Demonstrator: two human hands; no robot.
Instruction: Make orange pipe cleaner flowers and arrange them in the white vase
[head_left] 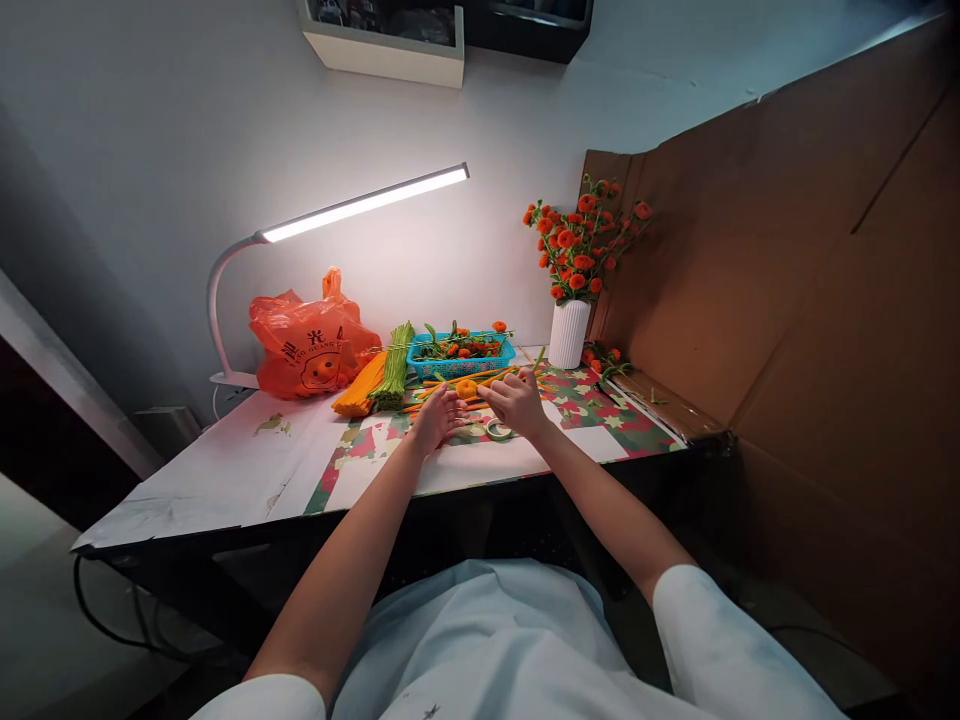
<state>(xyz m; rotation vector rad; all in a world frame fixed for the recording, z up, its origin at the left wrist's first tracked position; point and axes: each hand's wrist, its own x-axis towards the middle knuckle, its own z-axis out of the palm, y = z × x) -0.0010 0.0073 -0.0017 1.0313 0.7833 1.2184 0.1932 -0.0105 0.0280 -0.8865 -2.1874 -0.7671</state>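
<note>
An orange fuzzy flower head (466, 390), seemingly made of chenille stems, is between my two hands above the table. My left hand (437, 418) is on its left side, palm partly turned up and fingers curled, with the fingertips at the flower. From the right, my right hand (517, 402) pinches at the flower's edge with thumb and index finger, its other fingers folded. A green tip (539, 357) shows just above the right hand; whether that hand holds it I cannot tell. Loose orange chenille stems (420, 407) lie behind the hands. Below them is a roll of pale green tape (498, 430).
A blue basket (460, 367) of orange flowers stands behind, beside green (394, 368) and orange stem bundles (361, 386). A red plastic bag (311, 345) and lit lamp (367, 203) are left. A white vase (568, 335) and cardboard wall (787, 240) are right.
</note>
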